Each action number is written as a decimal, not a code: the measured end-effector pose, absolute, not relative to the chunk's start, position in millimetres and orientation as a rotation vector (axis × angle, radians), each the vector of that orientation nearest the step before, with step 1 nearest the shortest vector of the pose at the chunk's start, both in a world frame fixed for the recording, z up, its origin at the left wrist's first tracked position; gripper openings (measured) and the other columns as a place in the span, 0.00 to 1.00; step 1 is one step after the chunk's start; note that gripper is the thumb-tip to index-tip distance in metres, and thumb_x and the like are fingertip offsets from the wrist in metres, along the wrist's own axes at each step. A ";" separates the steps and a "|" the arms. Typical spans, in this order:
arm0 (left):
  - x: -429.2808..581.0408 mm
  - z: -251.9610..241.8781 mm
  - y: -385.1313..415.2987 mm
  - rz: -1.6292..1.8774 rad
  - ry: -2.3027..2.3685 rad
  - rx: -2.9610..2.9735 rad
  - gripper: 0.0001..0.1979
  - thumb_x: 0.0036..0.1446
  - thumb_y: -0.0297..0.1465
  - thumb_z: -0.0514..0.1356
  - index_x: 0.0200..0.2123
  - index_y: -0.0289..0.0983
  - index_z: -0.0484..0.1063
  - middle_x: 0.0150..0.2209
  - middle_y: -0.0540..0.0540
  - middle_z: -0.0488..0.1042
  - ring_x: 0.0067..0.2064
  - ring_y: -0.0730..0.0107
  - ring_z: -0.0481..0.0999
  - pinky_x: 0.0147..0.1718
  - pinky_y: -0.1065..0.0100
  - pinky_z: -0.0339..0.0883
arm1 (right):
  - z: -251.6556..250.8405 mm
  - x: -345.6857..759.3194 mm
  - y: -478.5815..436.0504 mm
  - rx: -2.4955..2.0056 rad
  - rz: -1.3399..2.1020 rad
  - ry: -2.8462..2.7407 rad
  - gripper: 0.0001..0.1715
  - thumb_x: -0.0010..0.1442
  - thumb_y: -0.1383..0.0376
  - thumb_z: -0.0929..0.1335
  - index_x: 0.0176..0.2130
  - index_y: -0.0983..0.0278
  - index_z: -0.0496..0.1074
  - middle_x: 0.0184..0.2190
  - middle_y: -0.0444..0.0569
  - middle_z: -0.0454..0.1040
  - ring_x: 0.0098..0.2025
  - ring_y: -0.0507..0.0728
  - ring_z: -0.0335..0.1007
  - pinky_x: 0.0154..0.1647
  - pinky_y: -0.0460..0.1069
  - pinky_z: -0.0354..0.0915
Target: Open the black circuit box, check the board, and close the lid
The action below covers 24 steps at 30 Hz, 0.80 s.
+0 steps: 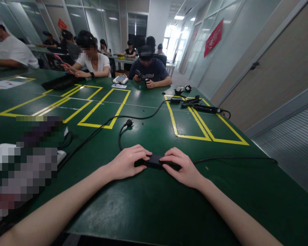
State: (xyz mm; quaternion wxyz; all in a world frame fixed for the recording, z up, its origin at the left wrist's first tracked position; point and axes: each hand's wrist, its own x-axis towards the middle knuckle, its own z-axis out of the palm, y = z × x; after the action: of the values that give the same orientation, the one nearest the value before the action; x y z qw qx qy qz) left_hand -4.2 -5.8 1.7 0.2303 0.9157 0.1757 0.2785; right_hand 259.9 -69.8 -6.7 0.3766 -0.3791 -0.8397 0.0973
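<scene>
A black power adapter (155, 160) lies flat on the green table (143, 205), close in front of me. My left hand (129, 161) grips its left end, thumb on the near side and fingers over the top. Around its right end my right hand (181, 166) is closed in the same way. From the left end a short cord curves back to a black plug (128, 123) whose prongs point right. Another black cable (236, 158) leaves the right end and runs to the table's right edge. My palms hide both ends of the adapter.
Yellow tape rectangles (111, 127) mark the table. A long black cable (92, 131) crosses it to a heap of black gear (202, 106) at the right. Across the table sits a person in a dark shirt (154, 73); a white device (120, 79) lies nearby.
</scene>
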 end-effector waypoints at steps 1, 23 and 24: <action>-4.2 1.3 -5.9 0.767 0.484 2.521 0.07 0.59 0.24 0.66 0.40 0.38 0.73 0.50 0.42 0.80 0.52 0.60 0.78 0.50 0.59 0.74 | -7.4 260.5 -69.8 -0.986 0.257 -2.146 0.10 0.66 0.67 0.69 0.47 0.60 0.77 0.42 0.53 0.77 0.44 0.59 0.75 0.43 0.55 0.74; 3.9 0.1 -9.5 0.519 0.650 2.755 0.17 0.64 0.32 0.62 0.55 0.37 0.69 0.49 0.41 0.77 0.50 0.55 0.75 0.48 0.57 0.70 | -8.5 251.6 -70.2 -1.103 0.349 -2.247 0.12 0.66 0.63 0.71 0.49 0.62 0.73 0.44 0.55 0.80 0.45 0.62 0.76 0.46 0.58 0.73; 4.8 0.4 -10.5 0.513 0.663 2.778 0.18 0.64 0.34 0.62 0.56 0.37 0.69 0.49 0.40 0.77 0.50 0.55 0.75 0.48 0.57 0.69 | -7.1 251.3 -70.3 -1.116 0.336 -2.261 0.12 0.67 0.62 0.70 0.50 0.62 0.73 0.43 0.55 0.80 0.43 0.62 0.76 0.45 0.58 0.73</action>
State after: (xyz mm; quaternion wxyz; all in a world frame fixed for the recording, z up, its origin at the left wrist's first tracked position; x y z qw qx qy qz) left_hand 4.8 -10.5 0.4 0.1199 0.9505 0.2267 0.1756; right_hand 251.3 -70.3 -7.1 0.2945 -0.4194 -0.8494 0.1263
